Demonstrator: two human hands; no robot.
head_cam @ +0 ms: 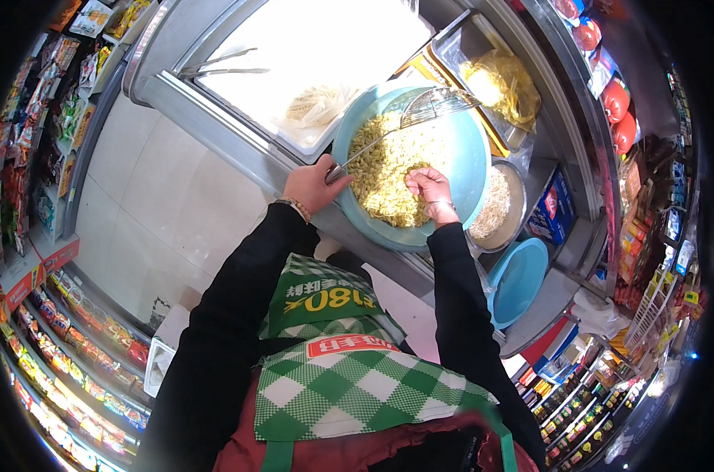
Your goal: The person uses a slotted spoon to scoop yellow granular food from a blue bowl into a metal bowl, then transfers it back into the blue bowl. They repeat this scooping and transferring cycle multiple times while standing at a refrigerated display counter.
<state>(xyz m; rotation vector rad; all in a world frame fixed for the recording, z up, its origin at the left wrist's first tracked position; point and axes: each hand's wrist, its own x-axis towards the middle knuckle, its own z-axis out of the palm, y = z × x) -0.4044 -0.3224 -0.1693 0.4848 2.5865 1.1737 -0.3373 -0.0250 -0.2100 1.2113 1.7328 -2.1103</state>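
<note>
My left hand (313, 186) grips the metal handle of a wire skimmer (373, 145) at the near left rim of a large light-blue plastic basin (468, 197). The skimmer's wire mesh head (439, 107) lies across the basin's far side, in bright light. Small pale-yellow food pieces (386, 192), perhaps sprouted beans, fill much of the basin. Inside it, my right hand (431, 186) has its fingertips drawn together against the pieces; whether any are pinched between them is hidden. A bracelet circles each wrist.
Right of the basin stand a metal bowl of whitish shreds or sprouts (491, 203) and a smaller blue basin (519, 283). A knotted yellow plastic bag (504, 88) lies behind. Left are a bagged food (318, 106) and metal tongs (227, 64). A metal counter edge (227, 133) runs before me.
</note>
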